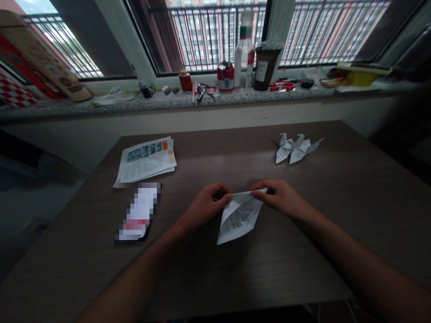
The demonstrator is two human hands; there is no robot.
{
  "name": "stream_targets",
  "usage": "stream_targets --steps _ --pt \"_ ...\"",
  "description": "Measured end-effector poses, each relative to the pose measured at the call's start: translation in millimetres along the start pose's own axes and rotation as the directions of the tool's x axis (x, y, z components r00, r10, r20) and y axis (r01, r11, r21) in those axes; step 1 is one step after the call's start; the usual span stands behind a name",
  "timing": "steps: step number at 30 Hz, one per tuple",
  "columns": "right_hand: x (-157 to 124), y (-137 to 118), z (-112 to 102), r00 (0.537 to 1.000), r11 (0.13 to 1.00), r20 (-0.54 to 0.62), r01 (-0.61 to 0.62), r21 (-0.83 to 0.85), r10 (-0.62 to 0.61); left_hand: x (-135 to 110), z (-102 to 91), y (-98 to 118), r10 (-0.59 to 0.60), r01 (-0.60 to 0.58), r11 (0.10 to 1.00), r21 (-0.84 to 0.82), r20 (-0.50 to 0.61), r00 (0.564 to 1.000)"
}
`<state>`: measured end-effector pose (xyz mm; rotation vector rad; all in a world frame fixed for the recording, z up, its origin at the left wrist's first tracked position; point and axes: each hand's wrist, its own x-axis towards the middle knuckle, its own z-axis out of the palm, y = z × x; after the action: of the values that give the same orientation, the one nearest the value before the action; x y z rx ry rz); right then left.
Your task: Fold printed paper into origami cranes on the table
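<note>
A folded sheet of printed paper (240, 215) is held up over the middle of the brown table (188, 273). My left hand (212, 199) pinches its upper left corner between thumb and fingers. At the upper right corner, my right hand (274, 195) grips the same paper, thumb on the near side. The sheet slants down toward me, with a folded flap along its left part and print showing inside. Fingertips behind the paper are partly hidden.
Folded paper cranes (292, 148) stand at the table's back right. Printed sheets (146, 161) lie at the back left, with a phone (139, 213) nearer me. The granite windowsill (117, 106) carries a red can (225, 77), a glass bottle (244, 63) and a dark cup (266, 67).
</note>
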<state>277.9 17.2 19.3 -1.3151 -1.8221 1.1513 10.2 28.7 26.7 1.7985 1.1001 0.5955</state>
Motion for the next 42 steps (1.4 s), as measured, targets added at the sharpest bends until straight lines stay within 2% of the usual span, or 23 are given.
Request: stream_targets --steps 5,13,19,25,29,34,39,42 --pt "-1 1 -4 0.997 0.994 0.049 -0.059 0.09 0.055 0 -1.8 0 0.001 -0.001 1.0 -0.019 -0.013 1.0" --pt "-3 3 -9 0.994 0.992 0.106 -0.036 0.12 0.023 -2 -5.3 7 0.015 -0.015 0.999 -0.034 0.026 1.0" --pt "-6 -9 -5 0.989 0.994 0.127 0.087 -0.073 -0.078 -2 -0.4 3 0.042 -0.041 0.999 -0.007 0.063 0.997" --pt "-7 -26 7 0.974 0.946 0.215 0.137 -0.292 -0.075 -4 6.9 3 0.064 -0.057 0.997 -0.048 0.154 0.986" --pt "-5 -21 8 0.984 0.942 0.168 0.108 -0.318 -0.056 -3 7.7 4 0.062 -0.058 0.998 -0.036 0.151 0.987" --pt "-2 -5 2 0.998 0.95 0.059 0.027 -0.311 -0.009 -4 3.0 2 0.012 0.004 0.99 -0.138 0.116 0.993" --pt "-1 9 -3 0.998 0.968 -0.026 -0.054 -0.246 0.049 -9 -4.2 8 0.016 0.03 0.974 -0.225 0.198 0.98" --pt "0 12 -7 0.997 0.976 -0.045 -0.075 -0.204 0.067 -9 -5.7 8 0.017 0.022 0.978 -0.206 0.187 0.982"
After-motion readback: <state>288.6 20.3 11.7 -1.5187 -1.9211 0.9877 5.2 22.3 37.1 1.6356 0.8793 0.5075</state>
